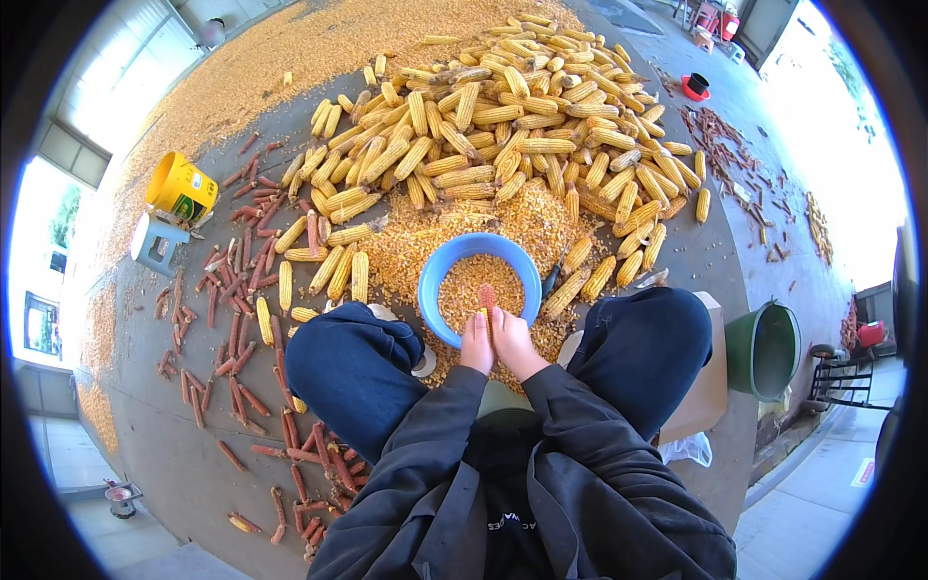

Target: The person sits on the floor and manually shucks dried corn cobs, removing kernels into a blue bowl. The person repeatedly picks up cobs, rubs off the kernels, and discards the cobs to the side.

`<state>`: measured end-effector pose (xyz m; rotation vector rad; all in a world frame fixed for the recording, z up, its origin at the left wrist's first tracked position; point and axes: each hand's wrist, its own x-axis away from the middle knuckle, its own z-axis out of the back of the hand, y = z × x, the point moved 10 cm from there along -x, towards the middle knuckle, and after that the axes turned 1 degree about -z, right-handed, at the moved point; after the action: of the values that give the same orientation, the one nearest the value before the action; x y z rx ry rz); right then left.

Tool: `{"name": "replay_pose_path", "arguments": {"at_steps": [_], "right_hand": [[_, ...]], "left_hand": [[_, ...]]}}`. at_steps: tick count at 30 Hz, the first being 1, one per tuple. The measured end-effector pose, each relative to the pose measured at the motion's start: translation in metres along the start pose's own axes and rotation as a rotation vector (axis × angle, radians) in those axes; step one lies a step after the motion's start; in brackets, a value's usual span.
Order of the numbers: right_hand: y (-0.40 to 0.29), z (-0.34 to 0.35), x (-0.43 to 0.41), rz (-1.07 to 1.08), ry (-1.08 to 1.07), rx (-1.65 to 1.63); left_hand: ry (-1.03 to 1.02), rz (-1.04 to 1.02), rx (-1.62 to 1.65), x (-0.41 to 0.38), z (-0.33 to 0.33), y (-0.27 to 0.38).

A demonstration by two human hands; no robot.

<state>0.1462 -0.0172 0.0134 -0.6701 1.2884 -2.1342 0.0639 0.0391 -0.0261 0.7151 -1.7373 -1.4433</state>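
Note:
Both my hands are closed on one corn cob [487,295], whose bare reddish end points away from me over a blue plastic basin [430,279]. My left hand [476,344] grips it from the left and my right hand [513,339] from the right; a few yellow kernels show between them. Loose corn kernels [471,275] fill much of the basin. More kernels are heaped around and behind it. Just right of the basin lies a tool with a dark handle [552,281], its tip pointing away. Unshelled ears of corn [536,145] form a large pile beyond.
Stripped red cobs [235,341] are strewn at left. A yellow bucket [170,190] lies tilted by a light-blue plastic stool [154,245]. At right stand a green bucket [765,351] and a cardboard box [707,377]. Kernels [239,80] spread over the floor at the back left.

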Motion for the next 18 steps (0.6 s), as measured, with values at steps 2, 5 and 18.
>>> {"name": "replay_pose_path", "arguments": {"at_steps": [2,5,18], "right_hand": [[0.002,0.000,-0.002,-0.004,-0.001,0.019],[0.009,-0.005,0.000,-0.051,-0.006,-0.103],[0.000,-0.021,0.005,0.137,-0.061,0.187]], "left_hand": [[0.000,0.013,0.064,-0.001,0.001,-0.006],[0.077,0.041,0.184,-0.008,0.011,-0.033],[0.104,0.303,0.307,-0.001,0.012,-0.047]]}}
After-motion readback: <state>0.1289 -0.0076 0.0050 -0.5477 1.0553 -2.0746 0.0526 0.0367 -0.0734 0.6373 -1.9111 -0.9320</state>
